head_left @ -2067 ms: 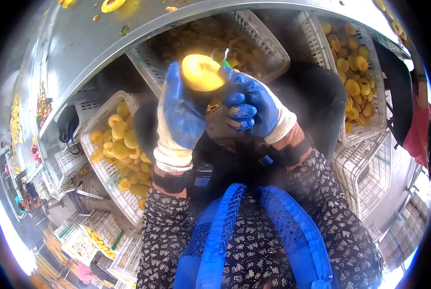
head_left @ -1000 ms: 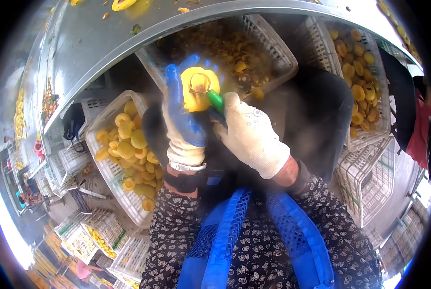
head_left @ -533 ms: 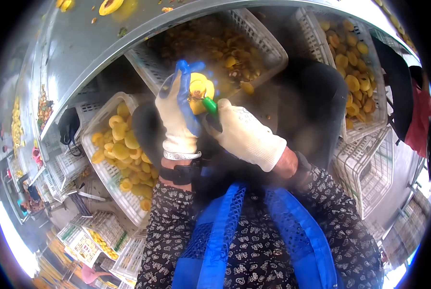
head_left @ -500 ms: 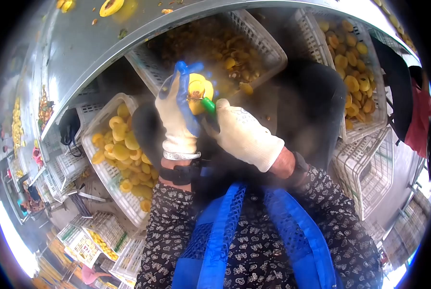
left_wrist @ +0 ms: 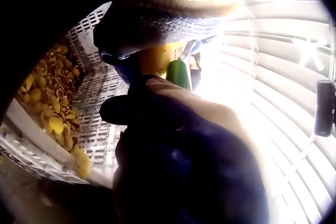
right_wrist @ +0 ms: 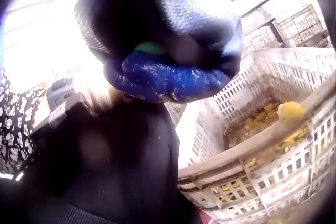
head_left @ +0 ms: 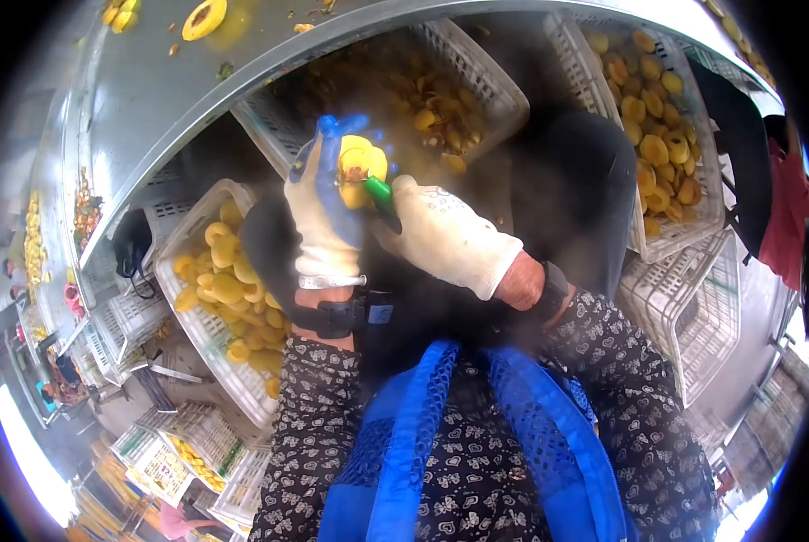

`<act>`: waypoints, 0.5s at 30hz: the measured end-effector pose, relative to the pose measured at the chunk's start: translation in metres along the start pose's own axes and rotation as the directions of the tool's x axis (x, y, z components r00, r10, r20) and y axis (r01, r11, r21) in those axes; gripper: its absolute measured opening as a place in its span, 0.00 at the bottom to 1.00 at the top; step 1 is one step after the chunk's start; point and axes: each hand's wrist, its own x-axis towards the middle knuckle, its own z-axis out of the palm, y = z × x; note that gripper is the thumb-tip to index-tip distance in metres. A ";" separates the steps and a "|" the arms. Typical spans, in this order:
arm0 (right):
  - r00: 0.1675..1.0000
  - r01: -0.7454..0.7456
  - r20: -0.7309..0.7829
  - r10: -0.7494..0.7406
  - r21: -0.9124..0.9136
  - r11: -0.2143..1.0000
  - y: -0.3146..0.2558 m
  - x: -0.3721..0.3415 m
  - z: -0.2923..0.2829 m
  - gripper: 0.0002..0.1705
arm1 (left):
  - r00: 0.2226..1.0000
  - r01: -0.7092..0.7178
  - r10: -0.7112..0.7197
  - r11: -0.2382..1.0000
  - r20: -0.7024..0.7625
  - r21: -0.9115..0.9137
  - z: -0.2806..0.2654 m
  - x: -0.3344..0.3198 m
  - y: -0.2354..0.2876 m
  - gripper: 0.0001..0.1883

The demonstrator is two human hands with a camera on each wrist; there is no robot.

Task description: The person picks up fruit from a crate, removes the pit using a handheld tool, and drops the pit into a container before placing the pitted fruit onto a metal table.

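In the head view the left hand (head_left: pixel 325 203), in a blue-and-white glove, grips a yellow fruit (head_left: pixel 373 161) with a brown centre facing up. From the right, the gloved right hand (head_left: pixel 449 230) holds a green-handled tool (head_left: pixel 379 190) whose metal end meets the fruit's centre. The left wrist view shows the green handle (left_wrist: pixel 178 73) beside the yellow fruit (left_wrist: pixel 153 60), both partly covered by dark glove fingers. In the right wrist view blue fingers (right_wrist: pixel 168 79) are curled round the handle, of which a bit of green (right_wrist: pixel 149 48) shows.
A white crate (head_left: pixel 504 90) of fruit pieces stands beyond the hands, under the metal table edge (head_left: pixel 269 61). Crates of yellow fruit stand at left (head_left: pixel 210 334) and right (head_left: pixel 635 226). Empty-looking crates (head_left: pixel 680 312) are stacked at lower right.
Since the earliest frame the right hand has turned its back upward and brought the tool to the fruit, whose cut side now shows. Lately both hands have shifted slightly left in view.
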 end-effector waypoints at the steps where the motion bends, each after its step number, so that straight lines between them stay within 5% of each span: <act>1: 0.999 -0.024 0.029 0.023 0.047 0.999 -0.002 -0.001 0.000 0.15 | 0.993 0.109 -0.115 0.983 -0.034 -0.149 0.001 -0.003 0.001 0.26; 5: 0.952 -0.234 0.279 0.128 0.388 0.891 -0.012 -0.009 -0.020 0.18 | 0.987 0.128 -0.120 0.989 0.106 -0.073 -0.005 -0.007 0.001 0.27; 10: 0.843 -0.514 0.538 0.003 0.803 0.302 -0.001 -0.025 -0.022 0.12 | 0.976 0.003 -0.029 0.993 0.214 0.119 -0.003 -0.005 0.004 0.26; 12: 0.851 -0.506 0.524 0.043 0.793 0.339 -0.006 -0.028 -0.019 0.10 | 0.966 0.141 -0.142 0.990 0.217 0.021 0.000 -0.007 0.016 0.25; 13: 0.861 -0.485 0.507 0.046 0.788 0.380 -0.004 -0.029 -0.016 0.10 | 0.947 0.066 -0.093 0.993 0.306 0.098 -0.007 -0.002 0.010 0.24; 15: 0.844 -0.515 0.530 0.079 0.761 0.394 -0.003 -0.032 -0.019 0.12 | 0.926 0.236 -0.254 0.967 0.280 0.097 0.000 -0.005 0.017 0.23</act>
